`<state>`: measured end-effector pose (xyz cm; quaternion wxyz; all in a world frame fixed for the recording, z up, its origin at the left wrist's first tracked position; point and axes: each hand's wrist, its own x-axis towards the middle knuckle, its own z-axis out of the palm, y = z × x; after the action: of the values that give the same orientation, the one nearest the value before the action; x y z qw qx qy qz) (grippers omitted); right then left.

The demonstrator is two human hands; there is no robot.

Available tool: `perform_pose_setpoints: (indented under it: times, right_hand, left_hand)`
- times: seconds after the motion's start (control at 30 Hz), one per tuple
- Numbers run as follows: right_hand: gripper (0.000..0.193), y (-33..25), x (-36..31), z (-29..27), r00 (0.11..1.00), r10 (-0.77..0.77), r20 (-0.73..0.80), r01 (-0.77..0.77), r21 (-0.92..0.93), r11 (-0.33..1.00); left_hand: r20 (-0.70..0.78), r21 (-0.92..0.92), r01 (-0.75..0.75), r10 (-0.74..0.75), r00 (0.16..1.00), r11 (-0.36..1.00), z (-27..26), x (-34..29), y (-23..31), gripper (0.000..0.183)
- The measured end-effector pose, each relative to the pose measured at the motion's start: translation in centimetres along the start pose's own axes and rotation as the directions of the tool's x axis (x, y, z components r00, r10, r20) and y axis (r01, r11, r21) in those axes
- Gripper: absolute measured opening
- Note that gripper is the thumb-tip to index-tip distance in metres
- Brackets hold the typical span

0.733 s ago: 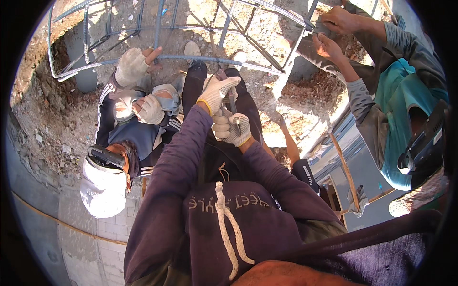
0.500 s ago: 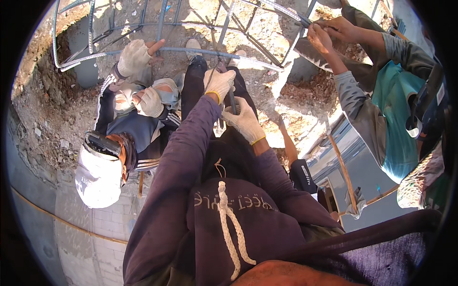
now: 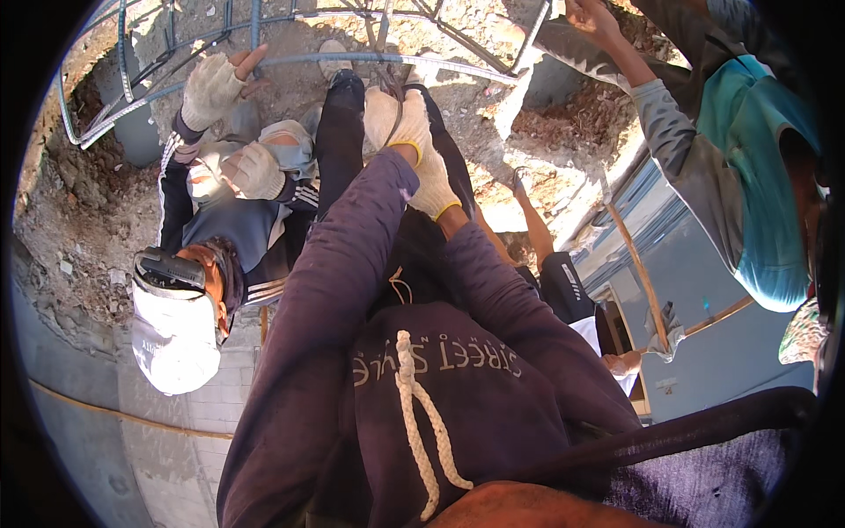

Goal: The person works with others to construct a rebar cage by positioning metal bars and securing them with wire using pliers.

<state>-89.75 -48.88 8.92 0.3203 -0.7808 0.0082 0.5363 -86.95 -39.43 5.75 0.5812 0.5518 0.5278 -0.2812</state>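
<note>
While the wearer's hands (image 3: 414, 125) overlap, sunlit dirt (image 3: 477, 116), rebar (image 3: 295, 59), grey wall (image 3: 713, 282)

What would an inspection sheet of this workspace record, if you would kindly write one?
Surface: uneven soil ground, partly sunlit, partly shaded.
Job's things: steel rebar cage ahead; dark slender metal piece at the gloves, partly hidden.
Clutter: pale fragments on the soil at left.
Hands: left hand and right hand gloved, overlapping in view; grip unclear.
Cables: nothing seen.
Surroundings: white-capped co-worker at left; teal-clad co-worker and wooden pole at right.
</note>
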Motion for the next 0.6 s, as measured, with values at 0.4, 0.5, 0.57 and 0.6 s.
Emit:
perform_pose_setpoints:
  times: [0.4,0.5,0.57,0.6]
  right_hand:
    - [0.044,-3.1,0.2,4.4,0.618,-0.785,0.044,-0.75,0.332,-0.572]
    - [0.041,-6.1,-1.4,4.1,0.725,-0.683,0.091,-0.682,0.24,-0.691]
    - [0.041,-6.1,-1.5,3.8,0.701,-0.7,0.133,-0.709,0.23,-0.667]
    - [0.041,-5.5,-1.6,3.7,0.713,-0.674,0.192,-0.7,0.254,-0.668]
  left_hand:
    - [0.353,-0.274,-0.309,0.394,0.849,0.911,-12.7,-14.0,10.9,0.037]
    - [0.192,0.106,-0.115,0.093,0.977,0.988,-13.1,-3.5,3.0,0.062]
    - [0.375,-0.468,0.332,-0.156,0.914,0.819,-12.2,-0.8,3.0,0.064]
    - [0.428,-0.246,0.244,-0.121,0.896,0.938,-11.5,1.0,2.0,0.062]
